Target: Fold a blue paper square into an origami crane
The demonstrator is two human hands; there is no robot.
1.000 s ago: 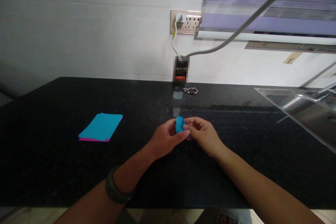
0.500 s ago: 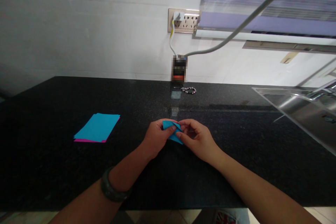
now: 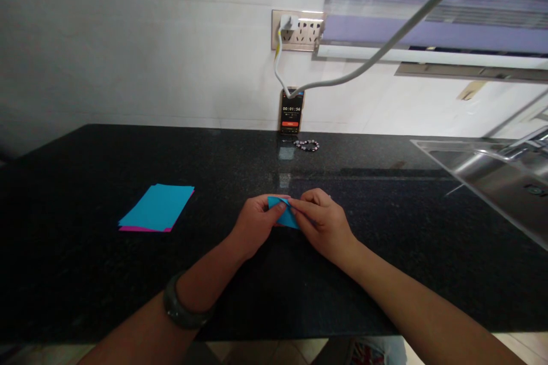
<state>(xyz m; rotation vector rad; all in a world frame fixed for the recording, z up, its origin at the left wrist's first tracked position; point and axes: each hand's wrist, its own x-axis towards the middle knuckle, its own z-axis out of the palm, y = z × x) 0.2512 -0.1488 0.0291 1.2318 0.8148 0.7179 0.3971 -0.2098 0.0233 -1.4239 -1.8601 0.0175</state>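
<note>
A small piece of blue paper (image 3: 288, 219) is held between the two hands, over the middle of the dark tabletop (image 3: 231, 159); whether the tabletop is touched by it cannot be told. By the left hand (image 3: 254, 222) the paper is gripped at its left side, with the thumb laid flat across the top and the fingers mostly hidden behind. By the right hand (image 3: 327, 221) the right side is pinched narrowly between thumb and forefinger, with the other fingers curled in. A crease is shown along the upper part of the paper, near the left thumb. A dark bangle (image 3: 184, 305) is worn on the left forearm. Well apart, to the left, a stack of sheets (image 3: 157, 206) is laid flat, with blue on top and pink exposed along the lower and right edges. At the back, a phone (image 3: 291, 113) is propped upright against the wall (image 3: 171, 63), and 00:01:56 is displayed on it. A beaded strap (image 3: 307, 145) is laid just before it. Above, a white plug (image 3: 289, 22) is seated in the socket panel (image 3: 302, 40). At the far right, a metal sink (image 3: 509, 177) is set into the tabletop.
</note>
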